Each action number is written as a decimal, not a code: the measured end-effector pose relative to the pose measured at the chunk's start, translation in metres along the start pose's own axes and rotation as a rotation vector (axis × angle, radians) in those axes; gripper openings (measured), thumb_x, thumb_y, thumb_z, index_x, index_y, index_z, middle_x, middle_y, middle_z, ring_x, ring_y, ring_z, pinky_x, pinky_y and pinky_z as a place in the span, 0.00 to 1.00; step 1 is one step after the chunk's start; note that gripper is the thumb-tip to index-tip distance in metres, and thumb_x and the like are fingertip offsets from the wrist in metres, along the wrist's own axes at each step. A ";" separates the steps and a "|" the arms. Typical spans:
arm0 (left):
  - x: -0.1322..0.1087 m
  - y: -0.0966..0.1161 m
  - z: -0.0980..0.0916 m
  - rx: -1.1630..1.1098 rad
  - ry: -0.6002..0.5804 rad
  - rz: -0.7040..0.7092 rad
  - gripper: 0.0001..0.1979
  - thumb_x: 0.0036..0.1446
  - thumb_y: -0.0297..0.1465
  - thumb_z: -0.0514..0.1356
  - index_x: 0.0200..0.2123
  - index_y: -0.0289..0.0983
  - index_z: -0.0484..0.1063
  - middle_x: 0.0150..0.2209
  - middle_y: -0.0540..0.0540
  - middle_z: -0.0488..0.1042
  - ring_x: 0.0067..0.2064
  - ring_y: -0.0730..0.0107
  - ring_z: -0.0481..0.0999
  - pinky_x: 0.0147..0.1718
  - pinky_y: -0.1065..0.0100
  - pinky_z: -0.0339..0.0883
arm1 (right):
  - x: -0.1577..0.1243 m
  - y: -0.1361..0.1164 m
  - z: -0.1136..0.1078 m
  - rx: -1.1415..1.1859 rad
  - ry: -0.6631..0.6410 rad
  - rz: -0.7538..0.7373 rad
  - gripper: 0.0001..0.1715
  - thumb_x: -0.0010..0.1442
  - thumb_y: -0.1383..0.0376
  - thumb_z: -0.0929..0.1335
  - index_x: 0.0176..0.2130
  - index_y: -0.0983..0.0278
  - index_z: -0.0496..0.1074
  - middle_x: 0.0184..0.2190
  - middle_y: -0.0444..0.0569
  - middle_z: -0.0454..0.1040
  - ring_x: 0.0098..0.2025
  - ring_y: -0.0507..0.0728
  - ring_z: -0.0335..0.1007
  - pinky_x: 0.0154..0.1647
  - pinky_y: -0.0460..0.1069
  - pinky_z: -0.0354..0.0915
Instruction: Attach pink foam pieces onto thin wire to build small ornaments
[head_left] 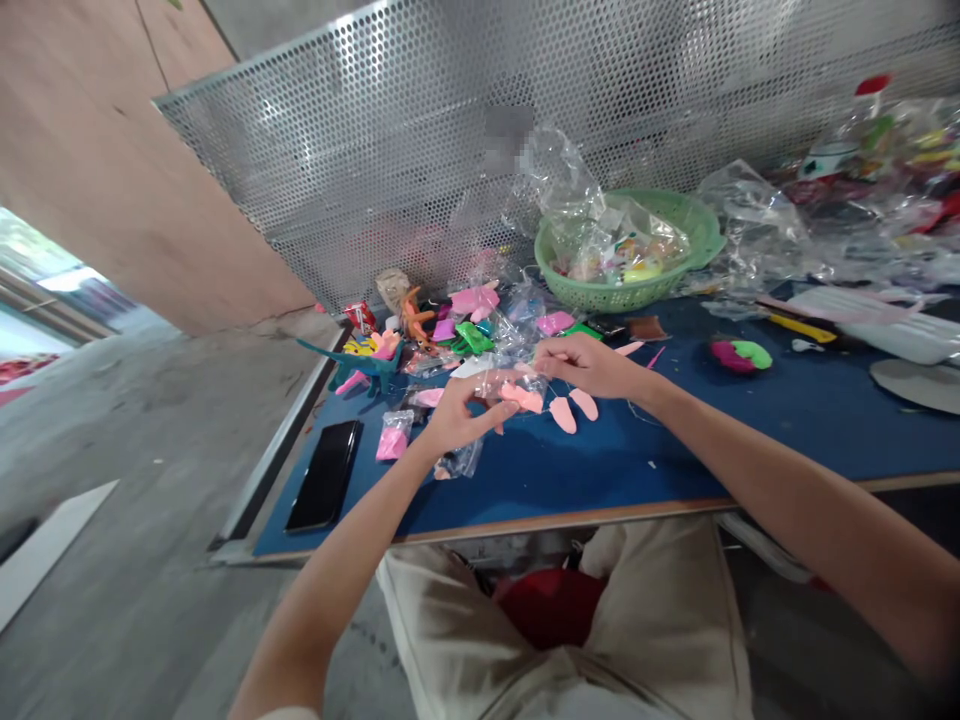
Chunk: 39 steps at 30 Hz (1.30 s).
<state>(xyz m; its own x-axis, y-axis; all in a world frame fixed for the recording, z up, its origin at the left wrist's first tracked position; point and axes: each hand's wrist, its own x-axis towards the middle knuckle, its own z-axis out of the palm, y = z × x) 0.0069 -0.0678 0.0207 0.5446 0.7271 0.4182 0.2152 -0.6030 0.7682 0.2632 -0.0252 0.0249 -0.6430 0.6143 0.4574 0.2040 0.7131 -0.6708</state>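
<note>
My left hand (pixel 466 408) is closed around a lump of peach modelling clay (pixel 523 398) in a clear plastic wrapper. My right hand (pixel 583 364) is beside it, fingertips pinched together near the wrapper's edge; anything between them is too small to make out. Two flat peach clay pieces (pixel 562 415) lie on the blue tabletop just below my right hand. A pink clay packet (pixel 393 436) rests to the left of my left hand. Beyond both hands are green clay (pixel 472 338) and pink clay (pixel 475 301) among loose wrappers.
A black phone (pixel 324 476) lies near the table's left edge. Behind it stand a teal animal figure (pixel 367 368) and an orange figure (pixel 415 318). A green basket (pixel 626 292) holds plastic bags. To the right are a yellow-handled cutter (pixel 802 326), a pink-and-green clay piece (pixel 739 355) and a bottle (pixel 840 150).
</note>
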 end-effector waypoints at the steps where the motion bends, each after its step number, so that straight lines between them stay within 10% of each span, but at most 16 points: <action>1: 0.000 0.000 0.000 0.052 0.031 0.029 0.22 0.65 0.44 0.65 0.54 0.34 0.79 0.27 0.48 0.81 0.22 0.72 0.78 0.25 0.72 0.72 | 0.000 0.000 0.000 0.000 0.005 -0.005 0.25 0.74 0.49 0.63 0.30 0.62 0.64 0.22 0.38 0.56 0.24 0.49 0.50 0.27 0.48 0.48; 17: 0.001 -0.006 0.006 0.106 0.240 0.014 0.19 0.56 0.44 0.71 0.43 0.36 0.83 0.37 0.42 0.85 0.32 0.66 0.81 0.31 0.68 0.76 | 0.001 -0.008 0.002 -0.220 0.168 -0.164 0.20 0.72 0.52 0.66 0.34 0.62 0.71 0.26 0.43 0.69 0.28 0.51 0.59 0.34 0.49 0.55; 23: 0.002 -0.008 0.008 0.225 0.188 0.053 0.18 0.62 0.41 0.66 0.49 0.36 0.82 0.30 0.47 0.81 0.27 0.73 0.73 0.27 0.72 0.69 | 0.003 -0.005 0.012 -0.107 0.046 -0.005 0.28 0.73 0.51 0.64 0.25 0.62 0.65 0.18 0.37 0.53 0.21 0.48 0.49 0.25 0.48 0.47; 39: 0.004 -0.006 0.006 0.218 0.114 0.116 0.12 0.64 0.39 0.65 0.42 0.37 0.82 0.29 0.48 0.78 0.27 0.75 0.70 0.26 0.73 0.65 | 0.006 -0.004 0.016 -0.218 0.126 -0.121 0.28 0.75 0.59 0.61 0.23 0.62 0.62 0.18 0.39 0.60 0.24 0.50 0.54 0.36 0.51 0.51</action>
<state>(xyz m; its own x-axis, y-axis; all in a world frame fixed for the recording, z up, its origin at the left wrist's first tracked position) 0.0129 -0.0633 0.0150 0.4839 0.6740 0.5582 0.3329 -0.7317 0.5948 0.2468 -0.0297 0.0205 -0.5784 0.5479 0.6044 0.2941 0.8311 -0.4719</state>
